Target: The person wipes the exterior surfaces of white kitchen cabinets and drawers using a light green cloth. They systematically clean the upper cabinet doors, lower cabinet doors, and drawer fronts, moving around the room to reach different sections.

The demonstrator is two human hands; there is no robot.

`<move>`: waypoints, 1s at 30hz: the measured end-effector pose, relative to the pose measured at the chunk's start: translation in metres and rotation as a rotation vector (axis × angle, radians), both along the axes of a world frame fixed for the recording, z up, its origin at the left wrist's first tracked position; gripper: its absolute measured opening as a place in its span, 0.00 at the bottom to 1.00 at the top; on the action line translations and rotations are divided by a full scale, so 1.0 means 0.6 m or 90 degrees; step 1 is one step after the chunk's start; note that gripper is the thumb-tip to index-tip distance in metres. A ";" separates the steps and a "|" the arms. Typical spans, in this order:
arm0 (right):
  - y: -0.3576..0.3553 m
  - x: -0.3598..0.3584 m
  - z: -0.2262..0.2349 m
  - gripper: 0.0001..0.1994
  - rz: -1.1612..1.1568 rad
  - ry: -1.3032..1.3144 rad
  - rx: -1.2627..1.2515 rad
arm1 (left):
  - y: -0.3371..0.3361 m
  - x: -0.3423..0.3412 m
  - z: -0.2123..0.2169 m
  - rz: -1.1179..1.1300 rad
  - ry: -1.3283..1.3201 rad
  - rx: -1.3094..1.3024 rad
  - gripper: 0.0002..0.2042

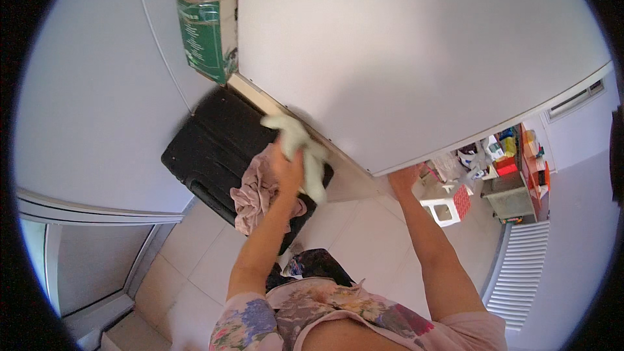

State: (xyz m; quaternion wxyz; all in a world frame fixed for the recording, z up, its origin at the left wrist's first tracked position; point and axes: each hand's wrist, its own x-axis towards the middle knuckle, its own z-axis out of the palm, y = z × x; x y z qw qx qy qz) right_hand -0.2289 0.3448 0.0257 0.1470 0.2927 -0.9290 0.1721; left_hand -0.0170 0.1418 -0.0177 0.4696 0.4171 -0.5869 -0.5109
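Note:
My left hand [288, 168] is closed on a pale green cloth [294, 134], which is blurred by motion and hangs on both sides of the fist. Below it a crumpled dusty-pink garment [255, 192] lies on a black suitcase [218, 133]. My right hand [404, 177] is at the near corner of a large white panel [416, 58]. Most of its fingers are hidden by the panel's edge, so whether they grip it cannot be told.
A green and white cardboard box [205, 39] stands beyond the suitcase, against the panel. On the right are a white stool with a red patterned top [448, 207], a cluttered shelf [520, 182] and a white radiator [520, 276]. A framed door [97, 263] is at left.

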 end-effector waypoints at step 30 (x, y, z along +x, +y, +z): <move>0.213 0.161 0.032 0.29 0.398 -0.536 -0.240 | 0.422 0.015 0.081 -0.338 0.267 0.685 0.30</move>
